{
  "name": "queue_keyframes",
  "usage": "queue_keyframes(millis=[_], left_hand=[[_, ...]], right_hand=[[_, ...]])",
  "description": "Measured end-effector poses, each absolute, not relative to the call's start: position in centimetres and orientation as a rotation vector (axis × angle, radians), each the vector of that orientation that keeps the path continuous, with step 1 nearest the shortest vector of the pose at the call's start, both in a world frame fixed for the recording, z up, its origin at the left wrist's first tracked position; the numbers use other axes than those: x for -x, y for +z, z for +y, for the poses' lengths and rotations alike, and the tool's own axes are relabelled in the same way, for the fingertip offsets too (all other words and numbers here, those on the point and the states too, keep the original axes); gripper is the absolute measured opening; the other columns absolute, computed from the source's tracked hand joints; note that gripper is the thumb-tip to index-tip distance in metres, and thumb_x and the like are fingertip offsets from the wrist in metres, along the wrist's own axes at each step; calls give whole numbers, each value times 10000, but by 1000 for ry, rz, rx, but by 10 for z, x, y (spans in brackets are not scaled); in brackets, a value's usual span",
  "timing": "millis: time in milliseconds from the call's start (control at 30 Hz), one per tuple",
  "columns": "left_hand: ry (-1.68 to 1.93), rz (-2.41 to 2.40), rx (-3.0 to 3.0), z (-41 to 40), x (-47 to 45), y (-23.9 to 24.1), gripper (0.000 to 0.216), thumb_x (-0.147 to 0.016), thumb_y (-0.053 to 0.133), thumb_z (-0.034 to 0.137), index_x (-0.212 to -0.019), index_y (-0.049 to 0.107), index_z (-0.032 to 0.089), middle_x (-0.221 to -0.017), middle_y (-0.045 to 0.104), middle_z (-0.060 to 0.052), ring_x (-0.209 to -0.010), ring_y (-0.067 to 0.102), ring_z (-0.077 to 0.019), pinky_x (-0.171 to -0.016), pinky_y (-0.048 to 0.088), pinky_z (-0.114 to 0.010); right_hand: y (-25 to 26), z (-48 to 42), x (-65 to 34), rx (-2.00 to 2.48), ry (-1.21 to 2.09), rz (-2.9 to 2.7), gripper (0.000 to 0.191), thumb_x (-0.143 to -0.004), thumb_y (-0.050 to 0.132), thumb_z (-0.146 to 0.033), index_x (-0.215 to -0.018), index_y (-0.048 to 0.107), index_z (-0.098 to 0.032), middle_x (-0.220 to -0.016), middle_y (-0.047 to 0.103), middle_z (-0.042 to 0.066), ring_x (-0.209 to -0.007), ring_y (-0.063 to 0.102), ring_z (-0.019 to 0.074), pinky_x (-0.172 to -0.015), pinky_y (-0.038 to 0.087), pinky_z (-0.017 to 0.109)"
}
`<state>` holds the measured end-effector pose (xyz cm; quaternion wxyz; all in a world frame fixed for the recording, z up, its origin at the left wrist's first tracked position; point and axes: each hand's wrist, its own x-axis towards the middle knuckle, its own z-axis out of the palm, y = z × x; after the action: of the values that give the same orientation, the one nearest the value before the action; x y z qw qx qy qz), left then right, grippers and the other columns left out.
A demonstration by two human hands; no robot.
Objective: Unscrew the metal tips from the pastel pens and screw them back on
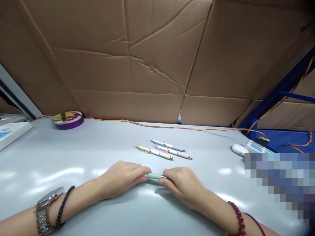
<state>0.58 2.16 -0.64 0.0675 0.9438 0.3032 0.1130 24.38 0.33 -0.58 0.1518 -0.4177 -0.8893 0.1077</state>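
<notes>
Between my two hands lies a pale green pen [154,176], held level just above the table. My left hand [125,177] has its fingers closed on the pen's left part, which they hide. The thumb and fingers of my right hand [180,182] pinch its silver tip end. Beyond the hands, three pens rest side by side on the table: a yellow and white pen [155,152], a pink and white pen [173,152] and a blue and white pen [168,145]. Their silver tips point right.
A round purple tin [68,124] stands at the back left, near a white device [14,134]. Red and yellow wires [152,125] run along the back edge below a cardboard wall [110,65]. A white mouse-like object [239,149] and a power strip [257,146] lie at the right.
</notes>
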Motion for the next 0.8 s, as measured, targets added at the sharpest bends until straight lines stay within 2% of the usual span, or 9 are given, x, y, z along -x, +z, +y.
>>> queue_keyframes(millis=[100,200,367,500,567,667,800], left_hand=[[389,906,-2840,21,-6,-6,268,-974,290,271,-1080,530,214,-784,654,1,-672,615,-147,-564,388,-226],[486,888,-2887,21,-5,-6,279,-980,299,295,-1067,552,215,-722,628,3,-630,579,-140,-549,385,-221],[802,812,-2954,21,-3,-4,229,-953,409,253,-1104,580,239,-713,634,0,-597,529,-129,-539,388,-223],[1042,749,-3040,19,1,-1,242,-909,471,142,-1104,572,244,-743,671,-6,-571,505,-128,-529,373,-243],[1069,722,-3079,18,2,0,266,-896,475,116,-1118,554,239,-780,685,-10,-581,503,-139,-534,372,-258],[1019,718,-3092,18,1,0,250,-891,485,121,-1112,539,225,-787,684,-8,-590,498,-148,-541,374,-269],[914,748,-3087,16,-3,0,143,-915,466,170,-1018,561,193,-727,657,-13,-592,506,-152,-545,369,-271]], right_hand=[[-7,2,-244,1137,293,-2510,278,-935,393,-386,-748,479,-199,-659,572,-10,-565,474,128,-503,283,236],[-8,2,-242,1097,356,-2493,361,-956,306,-358,-644,398,-202,-586,472,-26,-527,396,122,-510,276,242],[-3,-4,-233,1217,844,-2292,421,-955,270,-397,-588,265,-192,-531,275,-51,-491,262,104,-491,243,241],[4,-10,-228,1231,1291,-2079,499,-932,272,-509,-551,270,-187,-518,259,-51,-497,261,96,-467,240,231],[5,-12,-228,1223,1401,-2039,515,-929,268,-523,-540,287,-186,-501,271,-52,-486,266,94,-464,245,230],[4,-13,-229,1212,1193,-2148,471,-942,283,-461,-559,297,-187,-516,299,-50,-498,286,98,-478,261,228],[2,-6,-234,1132,693,-2388,275,-920,397,-360,-706,452,-197,-624,504,-36,-550,414,105,-528,319,223]])
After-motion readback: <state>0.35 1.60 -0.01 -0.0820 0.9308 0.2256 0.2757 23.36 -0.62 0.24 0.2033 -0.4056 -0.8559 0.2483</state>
